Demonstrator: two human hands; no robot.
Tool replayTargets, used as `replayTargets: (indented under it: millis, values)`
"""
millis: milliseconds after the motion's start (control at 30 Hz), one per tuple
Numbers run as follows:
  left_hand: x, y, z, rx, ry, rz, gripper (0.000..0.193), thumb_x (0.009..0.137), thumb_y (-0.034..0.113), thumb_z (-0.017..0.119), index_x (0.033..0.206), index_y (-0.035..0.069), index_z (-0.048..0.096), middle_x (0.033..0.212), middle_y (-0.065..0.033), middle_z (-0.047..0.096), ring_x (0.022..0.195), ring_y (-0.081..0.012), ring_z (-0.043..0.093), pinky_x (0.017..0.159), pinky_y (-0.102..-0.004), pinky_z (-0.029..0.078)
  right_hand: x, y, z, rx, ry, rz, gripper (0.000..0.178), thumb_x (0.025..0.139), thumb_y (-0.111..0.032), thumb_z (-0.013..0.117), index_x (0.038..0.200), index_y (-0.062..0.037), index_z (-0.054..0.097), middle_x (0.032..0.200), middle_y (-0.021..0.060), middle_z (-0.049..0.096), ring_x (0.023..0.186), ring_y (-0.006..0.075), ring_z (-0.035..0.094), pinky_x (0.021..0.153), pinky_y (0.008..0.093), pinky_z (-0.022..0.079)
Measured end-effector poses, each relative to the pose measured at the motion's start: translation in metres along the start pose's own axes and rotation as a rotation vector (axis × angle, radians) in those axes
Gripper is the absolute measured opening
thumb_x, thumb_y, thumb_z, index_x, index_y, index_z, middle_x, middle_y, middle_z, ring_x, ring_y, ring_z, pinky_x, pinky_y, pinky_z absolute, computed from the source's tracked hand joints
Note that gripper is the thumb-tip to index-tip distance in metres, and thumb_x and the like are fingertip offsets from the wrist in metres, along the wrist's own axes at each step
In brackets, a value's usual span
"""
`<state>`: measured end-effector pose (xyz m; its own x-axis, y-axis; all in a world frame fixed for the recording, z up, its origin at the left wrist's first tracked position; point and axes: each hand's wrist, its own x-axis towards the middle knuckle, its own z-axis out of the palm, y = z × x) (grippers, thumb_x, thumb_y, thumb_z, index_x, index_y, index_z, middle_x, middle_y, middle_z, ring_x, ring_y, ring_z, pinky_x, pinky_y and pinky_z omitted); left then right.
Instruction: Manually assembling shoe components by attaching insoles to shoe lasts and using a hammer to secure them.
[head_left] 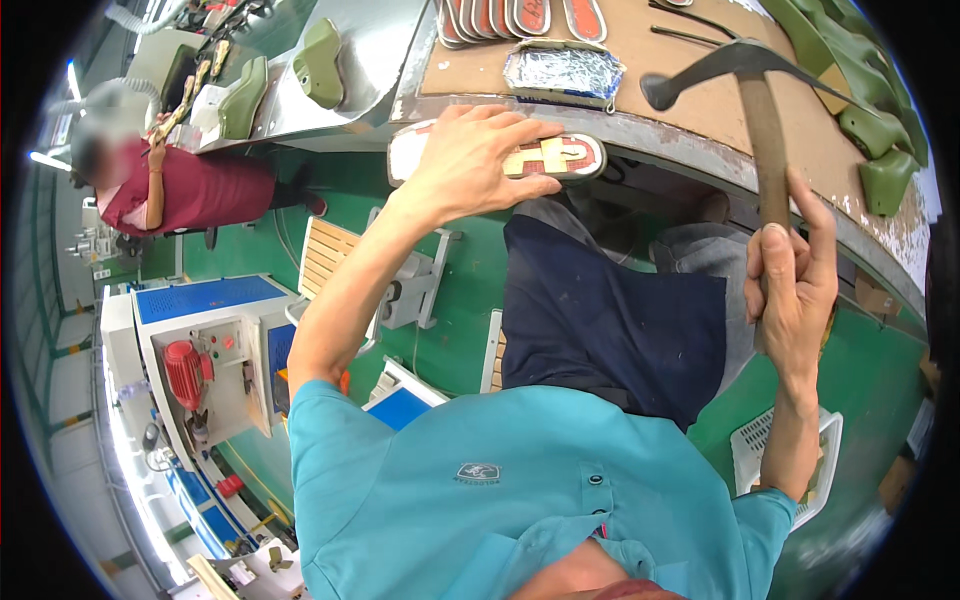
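Observation:
My right hand (795, 275) is wrapped round the wooden handle of a shoemaker's hammer (765, 145), index finger laid along it. The dark, curved hammer head is raised, with its round face pointing left. At the bench's near edge, my left hand (475, 165) grips an insole (590, 155), its fingers across the top and the thumb on the near side. The insole is white with a reddish-brown middle and yellow tape. My palm covers part of it, and whatever lies underneath cannot be made out. Just beyond it lies a silvery, plastic-wrapped block (565, 72).
Red insoles with pale rims (500, 18) lie at the back of the brown bench (660, 85), near thin dark tools (690, 32). Green shoe lasts (880, 130) pile up at right; others (320, 65) stand on a metal table. A person in dark red (190, 190) works at left. A white basket (825, 460) sits low right.

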<state>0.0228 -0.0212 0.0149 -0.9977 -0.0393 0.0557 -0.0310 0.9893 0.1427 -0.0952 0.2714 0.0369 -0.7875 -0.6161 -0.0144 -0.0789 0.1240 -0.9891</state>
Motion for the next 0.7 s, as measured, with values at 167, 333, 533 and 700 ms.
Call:
replayTargets:
  millis: [167, 333, 533, 700]
  values:
    - [0.003, 0.006, 0.004, -0.017, -0.001, -0.021, 0.052, 0.075, 0.047, 0.068, 0.119, 0.020, 0.058, 0.095, -0.0064, 0.063, 0.093, -0.0252, 0.060, 0.082, -0.0387, 0.040, 0.001, 0.008, -0.007, -0.009, -0.065, -0.196, 0.039, 0.096, -0.010, 0.051, 0.134, -0.0065, 0.045, 0.066, -0.0018, 0.046, 0.051, 0.0026, 0.036, 0.047, 0.0174, 0.031]
    - [0.001, 0.005, 0.008, -0.003, 0.044, -0.019, 0.049, 0.076, 0.046, 0.068, 0.115, 0.018, 0.058, 0.092, -0.0053, 0.061, 0.087, -0.0231, 0.060, 0.079, -0.0375, 0.040, 0.010, -0.015, -0.008, -0.225, -0.098, -0.132, 0.038, 0.092, -0.005, 0.056, 0.130, -0.0062, 0.050, 0.068, -0.0042, 0.050, 0.057, 0.0032, 0.037, 0.053, 0.0177, 0.031]
    - [-0.003, 0.005, 0.013, -0.006, 0.047, -0.043, 0.050, 0.075, 0.047, 0.069, 0.114, 0.018, 0.058, 0.092, -0.0049, 0.060, 0.086, -0.0220, 0.060, 0.078, -0.0370, 0.041, 0.037, -0.076, 0.010, -0.070, 0.086, -0.452, 0.043, 0.100, -0.019, 0.043, 0.140, -0.0088, 0.034, 0.058, -0.0016, 0.042, 0.038, 0.0012, 0.033, 0.033, 0.0154, 0.026]
    - [0.002, 0.009, 0.011, -0.021, 0.002, -0.060, 0.053, 0.075, 0.051, 0.066, 0.113, 0.016, 0.058, 0.096, -0.0059, 0.060, 0.091, -0.0237, 0.059, 0.081, -0.0395, 0.040, 0.047, -0.033, 0.012, -0.844, -0.359, -0.603, 0.038, 0.092, -0.006, 0.056, 0.128, -0.0142, 0.051, 0.120, 0.0074, 0.061, 0.079, 0.0134, 0.061, 0.064, 0.0224, 0.047]
